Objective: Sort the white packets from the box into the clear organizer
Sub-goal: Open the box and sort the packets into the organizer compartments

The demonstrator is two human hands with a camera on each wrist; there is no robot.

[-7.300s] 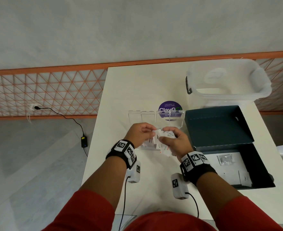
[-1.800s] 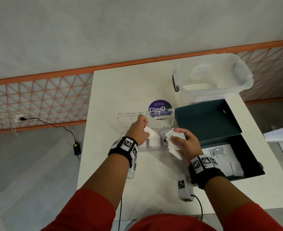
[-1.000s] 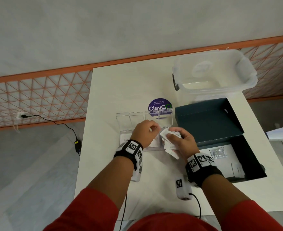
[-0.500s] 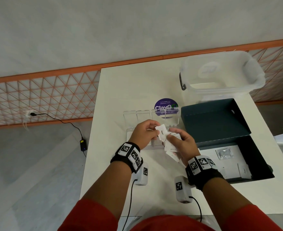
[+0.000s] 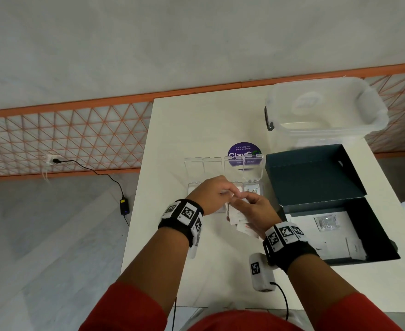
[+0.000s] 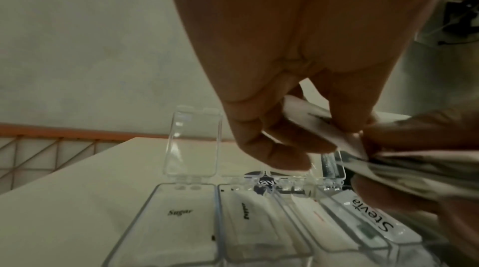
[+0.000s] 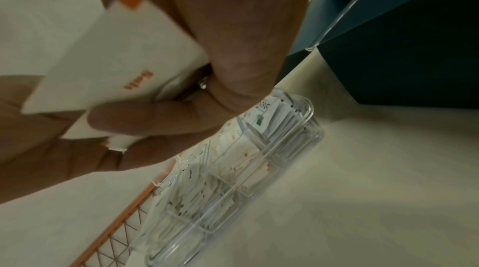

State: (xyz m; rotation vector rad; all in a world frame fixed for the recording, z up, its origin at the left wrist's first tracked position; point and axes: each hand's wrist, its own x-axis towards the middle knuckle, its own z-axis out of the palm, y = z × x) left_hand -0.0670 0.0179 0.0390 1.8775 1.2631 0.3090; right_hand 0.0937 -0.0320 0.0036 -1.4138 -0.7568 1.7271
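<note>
The clear organizer (image 5: 223,168) lies mid-table with its lids up; its compartments (image 6: 181,220) hold white packets marked Sugar, Pepper and Stevia (image 6: 373,216). My right hand (image 5: 249,206) grips a fanned stack of white packets (image 5: 238,217) just above the organizer; one shows orange print (image 7: 129,62). My left hand (image 5: 220,194) meets it and pinches the top packet (image 6: 318,121) of the stack between thumb and fingers. The dark box (image 5: 373,235) stands open at the right with a few packets (image 5: 354,247) inside.
A large clear plastic tub (image 5: 325,108) sits at the table's far right. A purple round sticker (image 5: 243,151) lies behind the organizer. The box lid (image 5: 309,173) leans open beside the organizer. The table's left edge drops to grey floor with a charger cable (image 5: 122,201).
My left hand dropped a packet into the organizer, then came back to the stack in my right hand and now pinches another packet. Both hands stay over the organizer.
</note>
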